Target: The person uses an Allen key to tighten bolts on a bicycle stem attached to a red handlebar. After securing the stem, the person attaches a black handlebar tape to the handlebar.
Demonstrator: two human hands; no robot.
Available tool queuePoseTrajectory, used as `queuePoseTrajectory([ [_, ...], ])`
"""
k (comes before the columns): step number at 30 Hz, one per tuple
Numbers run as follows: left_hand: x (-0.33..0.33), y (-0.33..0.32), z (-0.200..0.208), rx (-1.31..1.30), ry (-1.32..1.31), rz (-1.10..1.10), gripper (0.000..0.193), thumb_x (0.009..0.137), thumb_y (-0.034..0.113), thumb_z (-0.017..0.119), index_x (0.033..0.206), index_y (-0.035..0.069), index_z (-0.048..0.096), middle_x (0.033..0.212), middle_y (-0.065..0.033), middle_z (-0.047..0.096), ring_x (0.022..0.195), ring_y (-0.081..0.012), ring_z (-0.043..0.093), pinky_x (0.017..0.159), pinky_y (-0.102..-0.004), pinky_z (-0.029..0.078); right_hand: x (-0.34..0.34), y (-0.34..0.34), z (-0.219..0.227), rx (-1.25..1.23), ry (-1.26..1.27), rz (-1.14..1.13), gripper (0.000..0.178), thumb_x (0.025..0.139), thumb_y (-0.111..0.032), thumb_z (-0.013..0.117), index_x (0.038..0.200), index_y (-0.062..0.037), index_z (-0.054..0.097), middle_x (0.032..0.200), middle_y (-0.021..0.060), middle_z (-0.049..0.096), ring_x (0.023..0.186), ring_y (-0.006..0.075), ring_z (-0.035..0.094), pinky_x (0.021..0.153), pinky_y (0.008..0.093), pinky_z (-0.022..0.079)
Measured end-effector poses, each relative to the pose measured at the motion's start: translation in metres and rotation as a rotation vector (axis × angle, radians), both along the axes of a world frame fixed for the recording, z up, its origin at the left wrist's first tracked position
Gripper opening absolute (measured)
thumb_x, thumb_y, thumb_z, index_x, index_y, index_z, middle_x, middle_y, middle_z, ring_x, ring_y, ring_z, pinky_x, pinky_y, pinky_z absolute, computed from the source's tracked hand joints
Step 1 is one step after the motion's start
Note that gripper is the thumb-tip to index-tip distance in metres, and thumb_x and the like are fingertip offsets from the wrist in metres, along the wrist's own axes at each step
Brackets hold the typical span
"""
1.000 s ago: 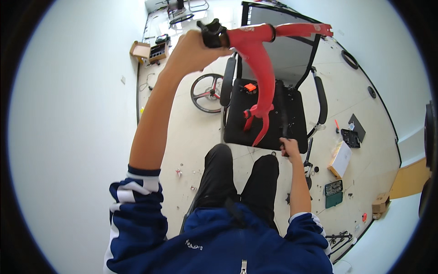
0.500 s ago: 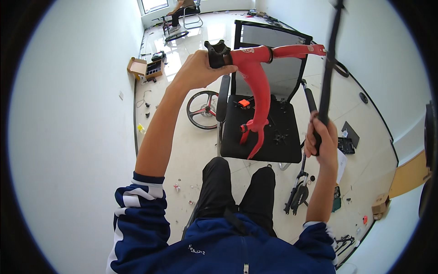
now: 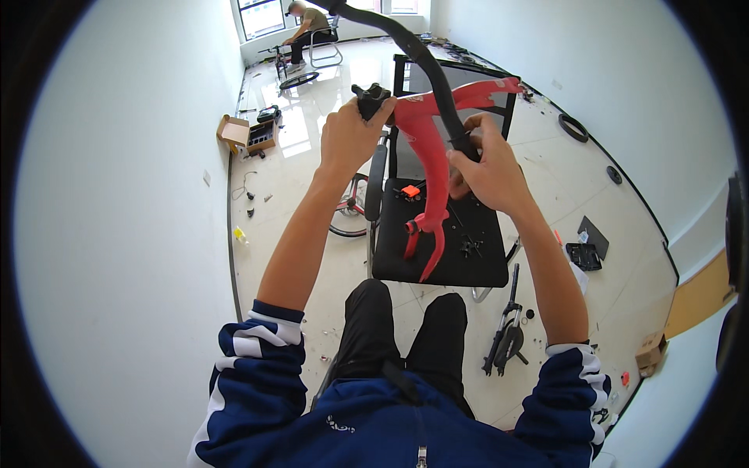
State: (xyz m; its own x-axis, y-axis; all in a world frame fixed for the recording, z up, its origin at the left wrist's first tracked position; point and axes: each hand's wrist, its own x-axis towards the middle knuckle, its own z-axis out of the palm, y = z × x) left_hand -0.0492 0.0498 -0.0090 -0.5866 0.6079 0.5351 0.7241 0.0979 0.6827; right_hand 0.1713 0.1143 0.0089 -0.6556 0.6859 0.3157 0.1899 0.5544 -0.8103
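Frame (image 3: pixel 425 148), red, hangs in the air above the chair (image 3: pixel 437 257), its lower fork tips just over the black seat. Left hand (image 3: pixel 351 136) is wrapped tight around the black stem clamp at the frame's top; right hand (image 3: pixel 488 168) has its fingers closed around the lower end of a curved black handlebar (image 3: pixel 413 47), which crosses in front of the frame. Small black parts and an orange piece (image 3: pixel 411 190) lie on the seat (loose, easily knocked). A wheel (image 3: pixel 347 214) leans left of the chair. Likely risk: the bar could swing and jolt the frame, so it drops onto those parts.
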Motion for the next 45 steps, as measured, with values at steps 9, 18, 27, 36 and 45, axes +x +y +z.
queuePoseTrajectory([
  [9, 0.016, 0.004, -0.003, 0.023, 0.059, 0.106, 0.056, 0.089, 0.056, 0.067, 0.084, 0.0, 0.07, 0.065, -0.0121, 0.068, 0.062, -0.0294, 0.07, 0.061, -0.0396, 0.053, 0.003, 0.007, -0.016, 0.281, -0.021, 0.14, 0.037, 0.093, -0.013, 0.057, 0.124, 0.0034, 0.046, 0.066, 0.0091, 0.057, 0.042, 0.0168, 0.054, 0.042, 0.0316, 0.044],
  [18, 0.018, 0.002, -0.01, 0.007, 0.165, 0.045, 0.05, 0.09, 0.049, 0.069, 0.085, 0.0, 0.065, 0.057, -0.0145, 0.065, 0.056, -0.0334, 0.069, 0.055, -0.0414, 0.054, 0.02, -0.029, 0.058, -0.006, -0.593, 0.155, 0.024, 0.095, -0.011, 0.05, 0.104, 0.0077, 0.04, 0.073, 0.0185, 0.061, 0.044, 0.0245, 0.063, 0.043, 0.0356, 0.053],
  [27, 0.017, 0.013, -0.012, 0.046, 0.213, 0.079, 0.048, 0.088, 0.045, 0.072, 0.083, -0.001, 0.062, 0.058, -0.0164, 0.064, 0.057, -0.035, 0.069, 0.056, -0.0422, 0.054, -0.008, -0.048, 0.013, 0.313, -0.537, -0.003, 0.026, 0.093, -0.01, 0.052, 0.103, 0.0111, 0.043, 0.079, 0.033, 0.062, 0.066, 0.0413, 0.067, 0.062, 0.0459, 0.056],
  [36, 0.006, -0.017, -0.012, 0.187, 0.205, -0.153, 0.056, 0.083, 0.024, 0.078, 0.122, -0.003, 0.048, 0.076, -0.018, 0.069, 0.068, -0.0358, 0.071, 0.063, -0.0413, 0.056, -0.004, -0.06, 0.043, 0.226, -0.684, 0.035, 0.028, 0.09, -0.01, 0.055, 0.106, 0.0117, 0.045, 0.09, 0.0348, 0.065, 0.087, 0.0482, 0.068, 0.077, 0.0493, 0.056],
  [45, -0.029, 0.001, -0.005, 0.266, 0.543, -0.318, 0.056, 0.082, 0.006, 0.073, 0.133, 0.015, 0.052, 0.089, -0.0218, 0.067, 0.083, -0.0418, 0.069, 0.07, -0.0467, 0.053, -0.018, -0.063, -0.01, 0.475, -0.341, 0.015, 0.031, 0.091, -0.011, 0.054, 0.108, 0.0131, 0.043, 0.081, 0.0334, 0.065, 0.08, 0.048, 0.068, 0.07, 0.0487, 0.056],
])
